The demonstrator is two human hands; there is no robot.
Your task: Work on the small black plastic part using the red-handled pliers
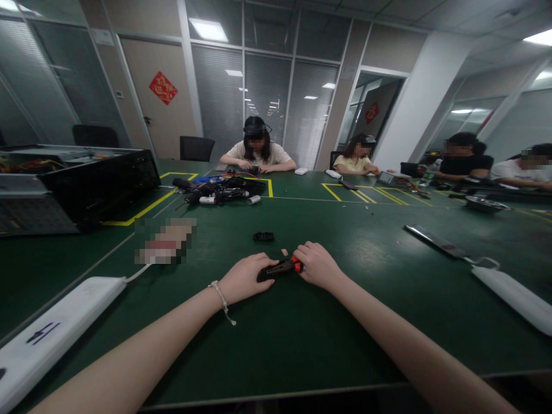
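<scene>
Red-handled needle-nose pliers lie low over the green table top, their dark jaws pointing left. My right hand is closed around the red handles. Opposite it, my left hand, with a braided bracelet at the wrist, pinches a small black part at the jaw tips. That part is mostly covered by the fingers, and its kind cannot be made out. A separate black plastic piece lies just beyond my hands. Near the pliers is a small pale scrap.
At the left stands an open black computer case. A heap of cables and black parts lies farther back. White power banks with cabled phones flank both arms. Several people sit along the far side.
</scene>
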